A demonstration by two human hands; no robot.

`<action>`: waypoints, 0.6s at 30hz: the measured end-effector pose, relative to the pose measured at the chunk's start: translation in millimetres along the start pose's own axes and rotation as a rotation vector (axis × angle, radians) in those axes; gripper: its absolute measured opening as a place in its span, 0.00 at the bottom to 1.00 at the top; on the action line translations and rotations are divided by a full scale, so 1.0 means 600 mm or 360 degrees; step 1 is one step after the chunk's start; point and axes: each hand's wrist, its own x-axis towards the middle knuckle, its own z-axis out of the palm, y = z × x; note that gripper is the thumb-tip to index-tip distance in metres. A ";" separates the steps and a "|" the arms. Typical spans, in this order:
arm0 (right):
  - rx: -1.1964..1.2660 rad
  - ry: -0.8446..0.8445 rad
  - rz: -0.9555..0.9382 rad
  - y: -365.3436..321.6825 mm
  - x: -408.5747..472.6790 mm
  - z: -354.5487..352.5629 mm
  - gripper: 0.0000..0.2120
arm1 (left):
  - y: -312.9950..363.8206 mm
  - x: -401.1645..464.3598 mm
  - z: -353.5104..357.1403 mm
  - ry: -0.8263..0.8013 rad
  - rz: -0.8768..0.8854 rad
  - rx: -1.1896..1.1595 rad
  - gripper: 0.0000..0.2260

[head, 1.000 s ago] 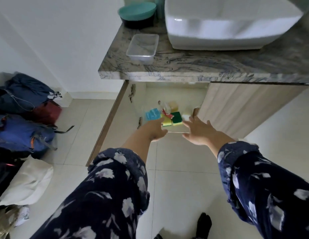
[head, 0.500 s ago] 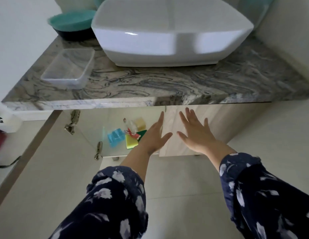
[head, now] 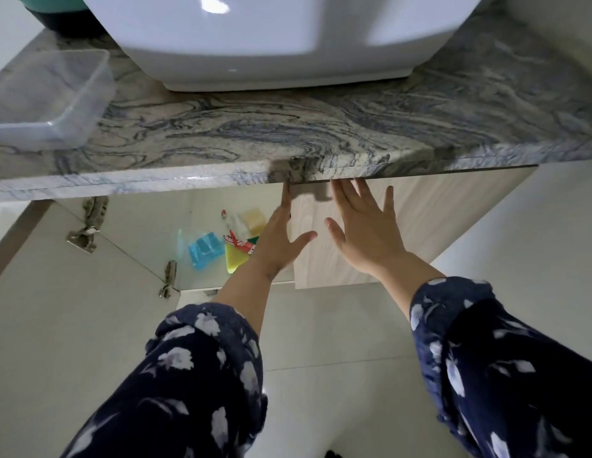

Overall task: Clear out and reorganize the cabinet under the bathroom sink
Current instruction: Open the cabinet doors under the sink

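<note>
Fingers straight and spread on both hands: the left hand [head: 278, 238] reaches along the free edge of the pale wood-grain cabinet door [head: 430, 223], fingertips up under the grey veined marble counter [head: 288, 140]; the right hand [head: 365, 231] hovers flat before that door's face, contact unclear. Neither holds anything. Inside the open half of the cabinet sit a blue plastic-wrapped pack [head: 203, 251], a yellow sponge [head: 235, 259] and a pale yellow block [head: 255, 218]. I'd say hook the door's edge and swing it fully wide before reaching in.
</note>
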 end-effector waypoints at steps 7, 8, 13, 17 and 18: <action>0.0106 0.0049 0.0021 -0.011 -0.072 0.014 0.30 | 0.004 -0.086 0.024 -0.0009 0.0118 0.0017 0.47; 0.0132 0.0051 0.0025 -0.013 -0.085 0.016 0.30 | 0.007 -0.102 0.027 -0.0022 0.0138 0.0034 0.47; 0.0300 0.0095 0.0119 -0.025 -0.157 0.006 0.28 | 0.019 -0.183 0.054 -0.0048 0.0226 0.0115 0.50; 0.0302 0.0240 0.0349 -0.036 -0.165 -0.019 0.25 | 0.029 -0.234 0.079 -0.0094 0.0316 0.0127 0.50; 0.0249 0.0170 0.0429 -0.035 -0.162 -0.022 0.28 | 0.035 -0.245 0.083 -0.0123 0.0290 0.0143 0.50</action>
